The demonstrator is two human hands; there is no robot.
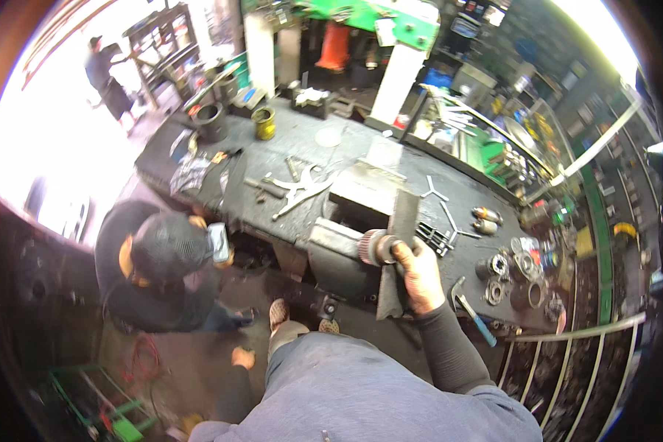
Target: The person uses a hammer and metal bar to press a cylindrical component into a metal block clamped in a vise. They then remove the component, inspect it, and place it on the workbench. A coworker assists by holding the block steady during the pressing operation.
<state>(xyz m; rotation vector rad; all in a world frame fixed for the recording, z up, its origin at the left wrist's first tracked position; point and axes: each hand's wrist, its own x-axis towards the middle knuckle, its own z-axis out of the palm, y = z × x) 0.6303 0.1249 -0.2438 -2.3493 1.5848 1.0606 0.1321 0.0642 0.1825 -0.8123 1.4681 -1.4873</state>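
My right hand [420, 276] is wrapped round the shaft end of a metal gear part [376, 247], its toothed ring pointing left. The gear is at the right end of the bench vise [335, 239]; whether it touches the vise I cannot tell. Behind my fingers, a dark flat strip [403, 214] runs along the vise's right side. My left hand [243, 359] hangs low at my left side, away from the bench, with curled fingers and nothing seen in them. A three-armed metal puller [302, 193] lies on the bench left of the vise.
A hammer with a blue handle [475, 317] lies on the bench's right edge. Nearby are bearing rings [496, 291] and a Y-shaped wrench [435, 190]. A yellow can [264, 124] stands farther back. At left, a person in a dark cap [171, 247] holds a phone [219, 243].
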